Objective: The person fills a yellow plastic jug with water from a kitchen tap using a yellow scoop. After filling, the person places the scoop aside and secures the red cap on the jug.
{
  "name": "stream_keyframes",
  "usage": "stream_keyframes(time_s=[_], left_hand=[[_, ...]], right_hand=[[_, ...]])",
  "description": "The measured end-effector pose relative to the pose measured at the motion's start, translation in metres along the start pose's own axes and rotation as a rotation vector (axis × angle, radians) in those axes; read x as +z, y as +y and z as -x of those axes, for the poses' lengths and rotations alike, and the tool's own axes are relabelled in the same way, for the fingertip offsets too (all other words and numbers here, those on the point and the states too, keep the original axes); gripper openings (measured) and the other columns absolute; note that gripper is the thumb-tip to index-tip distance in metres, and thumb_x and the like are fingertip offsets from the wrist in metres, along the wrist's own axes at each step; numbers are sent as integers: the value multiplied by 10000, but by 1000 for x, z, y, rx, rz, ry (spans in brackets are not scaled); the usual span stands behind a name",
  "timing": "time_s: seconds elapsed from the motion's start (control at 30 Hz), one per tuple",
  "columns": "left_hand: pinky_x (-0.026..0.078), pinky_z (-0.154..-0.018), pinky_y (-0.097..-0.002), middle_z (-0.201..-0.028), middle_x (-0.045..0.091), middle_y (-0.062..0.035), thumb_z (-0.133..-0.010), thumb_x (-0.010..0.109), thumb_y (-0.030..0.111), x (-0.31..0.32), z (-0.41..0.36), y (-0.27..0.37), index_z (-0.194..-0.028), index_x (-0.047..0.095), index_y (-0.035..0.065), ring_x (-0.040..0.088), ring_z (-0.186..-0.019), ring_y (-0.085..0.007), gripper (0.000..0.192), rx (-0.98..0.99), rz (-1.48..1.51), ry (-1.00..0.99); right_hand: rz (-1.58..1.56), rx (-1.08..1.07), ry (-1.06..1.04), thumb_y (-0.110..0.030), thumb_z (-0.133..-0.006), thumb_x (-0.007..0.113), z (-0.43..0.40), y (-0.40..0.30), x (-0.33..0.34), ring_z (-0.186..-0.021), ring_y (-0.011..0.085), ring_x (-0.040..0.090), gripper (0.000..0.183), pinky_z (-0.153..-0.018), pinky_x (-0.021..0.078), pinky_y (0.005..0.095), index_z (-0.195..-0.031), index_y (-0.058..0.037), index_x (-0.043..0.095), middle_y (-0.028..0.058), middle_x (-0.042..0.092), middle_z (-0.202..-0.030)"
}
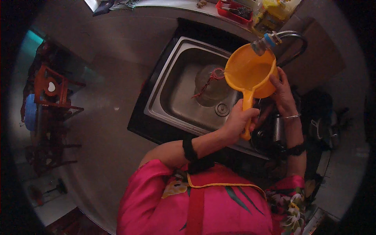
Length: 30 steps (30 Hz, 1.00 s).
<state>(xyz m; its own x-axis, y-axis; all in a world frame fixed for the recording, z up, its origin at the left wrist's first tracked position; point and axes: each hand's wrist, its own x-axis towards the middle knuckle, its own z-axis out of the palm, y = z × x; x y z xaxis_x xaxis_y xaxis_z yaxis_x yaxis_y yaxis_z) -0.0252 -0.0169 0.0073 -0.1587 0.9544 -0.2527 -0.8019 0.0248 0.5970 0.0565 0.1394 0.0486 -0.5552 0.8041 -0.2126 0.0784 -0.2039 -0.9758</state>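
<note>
An orange plastic water dipper (249, 70) is held tilted over the right side of the stainless steel sink (188, 108). My left hand (239, 119) is wrapped around its handle. My right hand (283, 91) grips the outer wall of its bowl. Just above the dipper's mouth hangs a curved metal faucet (299, 38), fitted with a clear plastic end piece (258, 48) that has a blue ring. Whether water is running is hard to tell. Inside the basin lie a round, see-through item (205, 98) and a red cord with a ring (217, 73), close to the drain (222, 109).
A red plastic tray (235, 16) and a yellow package (273, 13) stand on the ledge behind the sink. Right of the basin, a metal cylinder (278, 127) is among dark, unclear items. Wooden chairs (50, 86) are at the far left.
</note>
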Motion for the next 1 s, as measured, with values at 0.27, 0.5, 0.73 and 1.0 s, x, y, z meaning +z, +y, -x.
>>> stream_keyframes(time_s=[0.27, 0.5, 0.73, 1.0], left_hand=[[354, -399, -238, -677, 479, -40, -794, 558, 135, 1, 1, 2, -1020, 375, 57, 452, -449, -114, 301, -4, -6, 1], [358, -403, -237, -691, 480, -43, -791, 560, 127, 0, 1, 2, -1022, 382, 55, 457, -459, -117, 300, -11, 6, -4], [339, -400, -231, -672, 464, -27, -796, 561, 138, 2, 1, 2, -1024, 391, 67, 437, -454, -103, 292, -2, 7, 3], [356, -401, -235, -699, 477, -41, -788, 562, 125, 1, 0, 1, -994, 390, 61, 449, -457, -114, 276, -4, 17, 4]], right_hand=[[-8, -5, 4, -212, -784, 688, 2, -2, 4, -1156, 216, 438, 745, -959, 381, 345, -1349, -55, 230, 101, 405, -1272], [-32, -9, -12, -199, -778, 695, -1, 1, -1, -1143, 214, 449, 739, -954, 384, 343, -1342, -54, 239, 99, 416, -1260], [-31, -24, -31, -216, -793, 678, -2, 3, -2, -1132, 205, 457, 699, -930, 402, 352, -1334, -78, 258, 84, 423, -1244], [-36, -17, -12, -205, -781, 693, -1, 1, 0, -1134, 204, 452, 717, -947, 387, 341, -1331, -62, 255, 88, 425, -1244]])
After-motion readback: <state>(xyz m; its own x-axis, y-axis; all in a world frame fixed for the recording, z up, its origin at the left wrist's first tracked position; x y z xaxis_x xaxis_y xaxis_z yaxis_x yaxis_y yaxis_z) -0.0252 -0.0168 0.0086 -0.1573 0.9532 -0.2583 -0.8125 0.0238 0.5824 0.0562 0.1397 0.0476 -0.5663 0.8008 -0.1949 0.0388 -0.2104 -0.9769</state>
